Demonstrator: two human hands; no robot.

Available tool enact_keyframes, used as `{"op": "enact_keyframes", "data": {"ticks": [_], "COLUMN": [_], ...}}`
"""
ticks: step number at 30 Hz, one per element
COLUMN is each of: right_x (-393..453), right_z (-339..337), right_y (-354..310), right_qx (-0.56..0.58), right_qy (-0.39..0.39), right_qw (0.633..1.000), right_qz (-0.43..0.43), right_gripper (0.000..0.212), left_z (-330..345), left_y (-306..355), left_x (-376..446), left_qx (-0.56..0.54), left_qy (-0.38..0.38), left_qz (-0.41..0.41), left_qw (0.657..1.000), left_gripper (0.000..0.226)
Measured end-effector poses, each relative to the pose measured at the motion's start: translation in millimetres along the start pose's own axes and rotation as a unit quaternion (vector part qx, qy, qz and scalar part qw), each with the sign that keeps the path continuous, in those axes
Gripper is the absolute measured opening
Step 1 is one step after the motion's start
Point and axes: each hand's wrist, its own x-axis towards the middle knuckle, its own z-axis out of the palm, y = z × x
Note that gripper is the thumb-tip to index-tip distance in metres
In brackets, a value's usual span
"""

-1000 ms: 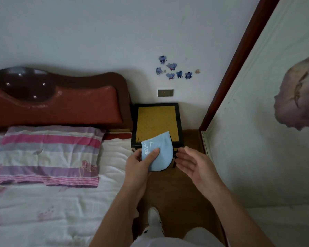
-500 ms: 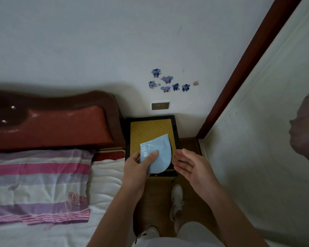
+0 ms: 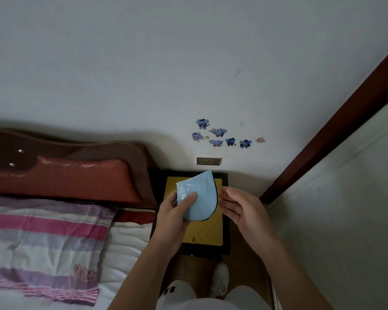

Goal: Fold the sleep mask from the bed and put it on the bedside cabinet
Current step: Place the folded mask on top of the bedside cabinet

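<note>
The light blue sleep mask (image 3: 202, 198), folded in half with white lettering and a black edge, is pinched between thumb and fingers of my left hand (image 3: 175, 215). It hangs in the air over the bedside cabinet (image 3: 204, 236), which has a yellow top inside a black frame. My right hand (image 3: 240, 209) is just right of the mask, fingers spread, holding nothing and not touching it.
The bed (image 3: 126, 249) with white cover and a striped pink-purple pillow (image 3: 43, 245) lies at left under a red-brown headboard (image 3: 65, 175). A wall socket (image 3: 208, 161) and stickers (image 3: 217, 135) are behind the cabinet. A dark door frame (image 3: 323, 142) and white panel (image 3: 345, 209) close the right side.
The view has moved closer to the cabinet and both hands have travelled forward. The folded mask now hangs over the cabinet's yellow top instead of in front of it.
</note>
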Motion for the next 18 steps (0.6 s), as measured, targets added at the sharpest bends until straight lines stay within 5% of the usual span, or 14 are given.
{"op": "enact_keyframes", "data": {"ticks": [10, 18], "right_x": [41, 75], "right_z": [16, 22], "right_y": [15, 88], "right_qx": [-0.225, -0.476], "right_qy": [-0.036, -0.017], "right_qw": [0.972, 0.869], "right_qz": [-0.058, -0.139], "right_gripper": [0.017, 0.051], "left_z": [-26, -89], "left_y": [-4, -42], "left_x": [42, 95], "left_qx": [-0.001, 0.038], "left_qy": [0.039, 0.087], "left_qz": [-0.019, -0.069], "left_qw": [0.999, 0.993], "left_gripper": [0.042, 0.029]}}
